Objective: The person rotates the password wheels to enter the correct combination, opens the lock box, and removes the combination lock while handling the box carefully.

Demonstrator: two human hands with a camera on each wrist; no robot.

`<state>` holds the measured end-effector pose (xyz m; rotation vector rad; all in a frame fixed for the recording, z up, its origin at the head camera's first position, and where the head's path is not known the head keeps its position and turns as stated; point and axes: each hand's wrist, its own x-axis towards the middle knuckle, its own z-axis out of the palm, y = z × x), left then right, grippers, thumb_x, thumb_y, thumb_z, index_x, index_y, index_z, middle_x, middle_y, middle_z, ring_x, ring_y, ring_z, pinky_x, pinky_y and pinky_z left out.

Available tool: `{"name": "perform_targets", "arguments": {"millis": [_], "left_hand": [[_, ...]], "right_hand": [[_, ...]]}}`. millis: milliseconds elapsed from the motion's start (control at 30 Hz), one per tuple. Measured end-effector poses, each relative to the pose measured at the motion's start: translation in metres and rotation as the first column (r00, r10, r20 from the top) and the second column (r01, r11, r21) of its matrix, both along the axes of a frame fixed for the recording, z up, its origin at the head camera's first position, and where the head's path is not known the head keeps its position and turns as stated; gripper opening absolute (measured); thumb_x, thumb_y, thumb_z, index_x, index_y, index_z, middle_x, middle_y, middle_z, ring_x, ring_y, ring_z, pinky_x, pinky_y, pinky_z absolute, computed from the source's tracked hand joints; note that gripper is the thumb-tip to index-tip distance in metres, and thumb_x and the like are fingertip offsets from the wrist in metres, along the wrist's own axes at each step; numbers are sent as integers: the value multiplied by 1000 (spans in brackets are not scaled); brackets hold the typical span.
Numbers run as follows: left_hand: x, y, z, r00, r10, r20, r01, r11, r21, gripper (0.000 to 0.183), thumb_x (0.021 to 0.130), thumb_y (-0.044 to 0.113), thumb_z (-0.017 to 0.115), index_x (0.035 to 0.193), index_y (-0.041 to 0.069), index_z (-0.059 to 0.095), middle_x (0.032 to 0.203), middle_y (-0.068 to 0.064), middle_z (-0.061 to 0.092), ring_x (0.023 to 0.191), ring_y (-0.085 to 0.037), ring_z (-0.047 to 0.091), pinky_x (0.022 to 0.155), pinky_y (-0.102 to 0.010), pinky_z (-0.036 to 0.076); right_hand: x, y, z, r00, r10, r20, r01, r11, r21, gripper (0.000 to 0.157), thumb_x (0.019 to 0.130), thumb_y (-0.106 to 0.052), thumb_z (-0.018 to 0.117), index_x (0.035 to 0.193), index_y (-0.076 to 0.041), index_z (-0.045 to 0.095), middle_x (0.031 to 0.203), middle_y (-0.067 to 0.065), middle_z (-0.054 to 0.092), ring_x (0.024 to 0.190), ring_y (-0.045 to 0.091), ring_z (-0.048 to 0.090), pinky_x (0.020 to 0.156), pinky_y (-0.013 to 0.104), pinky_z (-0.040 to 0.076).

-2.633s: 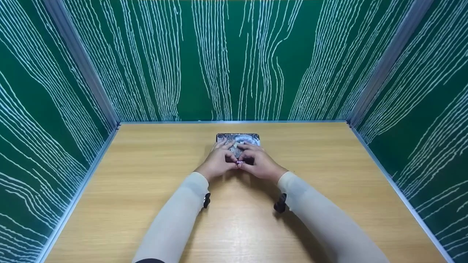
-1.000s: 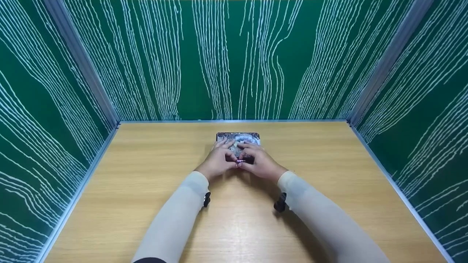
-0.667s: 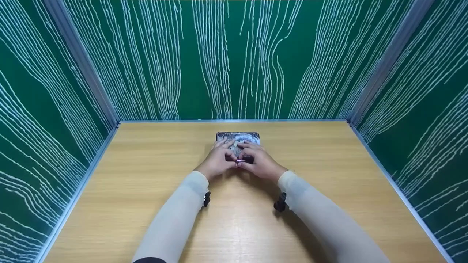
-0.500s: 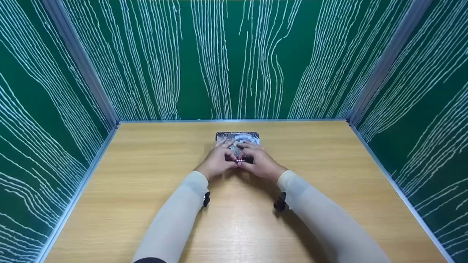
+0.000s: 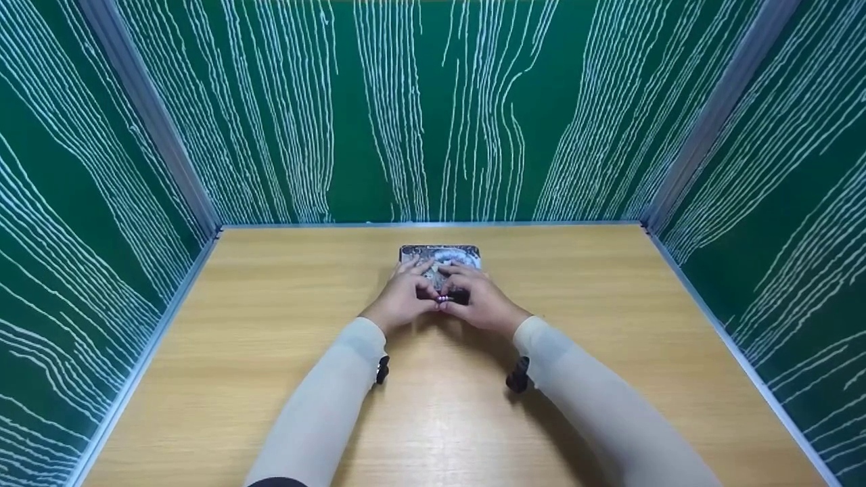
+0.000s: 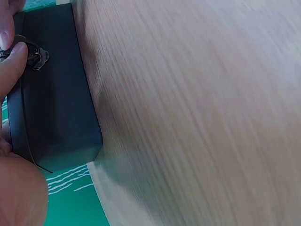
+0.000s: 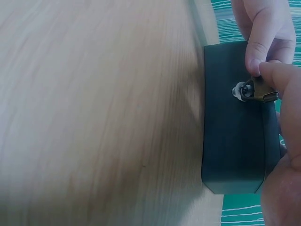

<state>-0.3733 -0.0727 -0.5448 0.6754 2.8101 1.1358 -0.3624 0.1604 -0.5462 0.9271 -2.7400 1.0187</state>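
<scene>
A small dark box (image 7: 230,146) with a grey-and-white patterned lid (image 5: 443,256) sits near the back middle of the table. On its front face is a metal loop (image 6: 42,60), and what looks like a small bronze padlock (image 7: 264,90) hangs there. My left hand (image 5: 400,302) pinches at the padlock with thumb and index finger, its other fingers lying on the lid. From the other side my right hand (image 5: 486,304) pinches it likewise, other fingers also over the lid. Both thumbs nearly meet in front. The fingertips hide part of the padlock.
The box rests on a light wood-grain table (image 5: 291,284). Green panels (image 5: 365,122) with white wavy lines rise at the back and both sides, joined by grey corner posts (image 5: 717,108). A dark wrist device (image 5: 519,376) shows under the right sleeve.
</scene>
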Motion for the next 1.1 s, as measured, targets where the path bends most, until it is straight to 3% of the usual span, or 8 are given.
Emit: {"name": "perform_targets", "arguments": {"millis": [467,1100], "left_hand": [[-1,0,-1,1000,-17,-25,17,1000,-12,8,96,23,93,97,16,88,181,-4,44,178,-39,20,146,-62,8],[1,0,1,1000,-3,-3,3,1000,-7,8,96,24,93,96,18,87,183,-1,42,178,-37,20,146,-63,8]], "right_hand": [[-3,0,-1,999,-11,42,11,1000,-15,8,105,-23,83,110,-17,81,173,8,58,171,40,40,142,69,22],[-1,0,0,998,-28,58,29,1000,-7,15,104,-27,85,116,-21,78,176,4,54,171,41,38,142,68,23]]}}
